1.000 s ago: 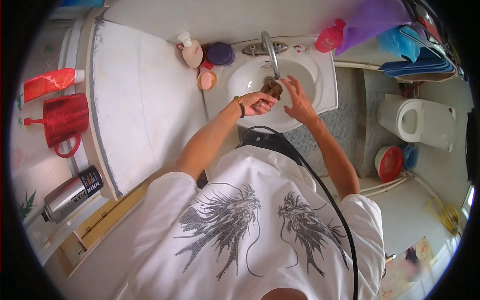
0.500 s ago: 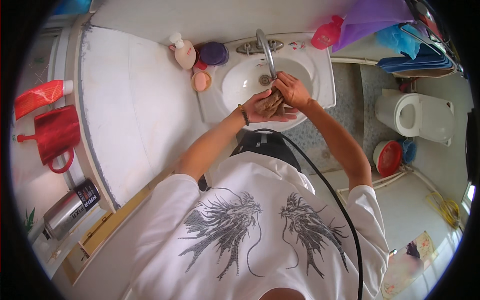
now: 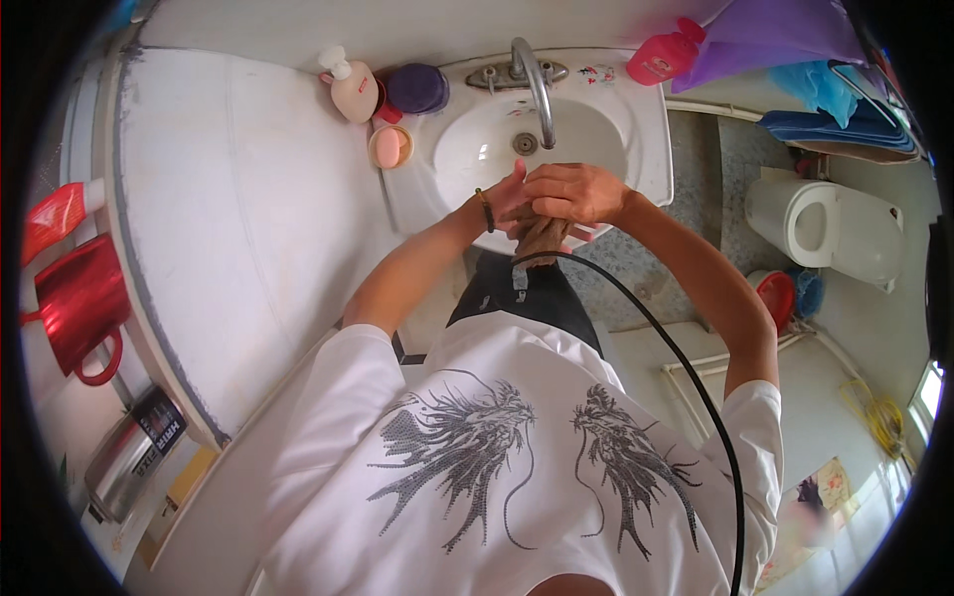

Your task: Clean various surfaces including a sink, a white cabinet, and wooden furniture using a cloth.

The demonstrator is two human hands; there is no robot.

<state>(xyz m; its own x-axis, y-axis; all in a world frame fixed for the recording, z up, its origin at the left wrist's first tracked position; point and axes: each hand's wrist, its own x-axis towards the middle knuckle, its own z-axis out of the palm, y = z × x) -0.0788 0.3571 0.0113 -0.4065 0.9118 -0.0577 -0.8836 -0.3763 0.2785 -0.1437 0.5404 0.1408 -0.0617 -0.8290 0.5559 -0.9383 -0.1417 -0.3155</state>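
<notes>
Over the near rim of the white sink basin (image 3: 467, 134), both hands are on a crumpled brown cloth (image 3: 543, 238). My left hand (image 3: 511, 195), a beaded bracelet at its wrist, lies underneath with the cloth across its palm. Its thumb points toward the basin and its fingertips show past the cloth's right side. My right hand (image 3: 581, 193) is closed over the cloth from above, hiding its upper part. The cloth's lower end hangs toward my body. Just beyond the hands is the curved metal faucet (image 3: 539, 94); I cannot tell whether water runs.
A pump bottle (image 3: 353, 91), a purple-lidded container (image 3: 417, 89) and a pink soap bar (image 3: 394, 147) in a round dish stand left of the basin. A pink bottle (image 3: 664, 58) stands at its right. A black cable (image 3: 676, 363) crosses before me. The toilet (image 3: 820, 221) is at right.
Both hands have drawn back from under the faucet toward my body with the cloth. More of the cloth now hangs below my right hand. The whole view has shifted slightly.
</notes>
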